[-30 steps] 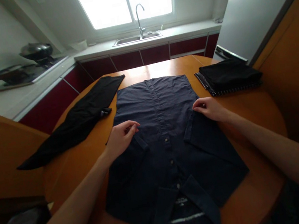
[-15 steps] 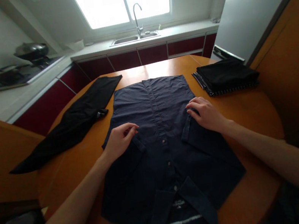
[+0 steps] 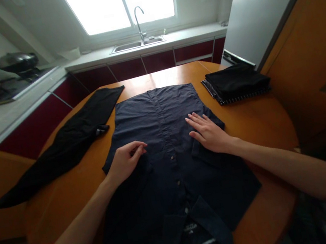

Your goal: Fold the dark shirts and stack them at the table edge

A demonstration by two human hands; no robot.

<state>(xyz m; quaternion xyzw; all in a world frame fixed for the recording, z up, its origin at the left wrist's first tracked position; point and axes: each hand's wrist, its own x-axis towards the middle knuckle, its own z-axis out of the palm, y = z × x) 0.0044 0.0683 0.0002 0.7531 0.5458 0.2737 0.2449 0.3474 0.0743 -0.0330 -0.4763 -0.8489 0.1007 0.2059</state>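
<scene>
A dark navy button-up shirt lies spread on the round wooden table, collar toward me, both short sleeves folded in over the front. My left hand rests on the left sleeve, fingers curled together and pinching the cloth. My right hand lies flat on the right sleeve, fingers stretched out, pressing the fabric down near the button strip.
A long black garment lies across the table's left side. A folded black stack sits at the far right of the table. Beyond are a counter with a sink, a stove with a wok, and a grey fridge.
My right hand slid left across the right sleeve and flattened out. My left hand stayed on the left sleeve. The camera view shifted slightly right.
</scene>
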